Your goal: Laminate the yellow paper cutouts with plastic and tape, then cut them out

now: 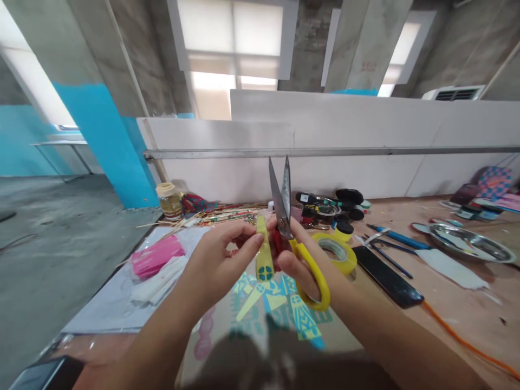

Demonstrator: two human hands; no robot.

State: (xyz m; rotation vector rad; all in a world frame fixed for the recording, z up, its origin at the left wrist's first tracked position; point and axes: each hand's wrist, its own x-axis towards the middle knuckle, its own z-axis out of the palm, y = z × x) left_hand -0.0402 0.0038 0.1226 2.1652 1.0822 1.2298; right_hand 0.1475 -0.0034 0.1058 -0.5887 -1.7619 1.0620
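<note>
- Head view: my left hand [223, 254] pinches a yellow strip [264, 255] above the cardboard [219, 331].
- My right hand [298, 265] grips yellow-handled scissors [324, 287], blades spread apart, close beside the strip.
- Yellow-and-blue cutouts [304, 320] lie on the cardboard, below my hands.

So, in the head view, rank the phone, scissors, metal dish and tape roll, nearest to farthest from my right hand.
1. Scissors: held there.
2. Tape roll: just right.
3. Phone: farther right.
4. Metal dish: far right.
</note>
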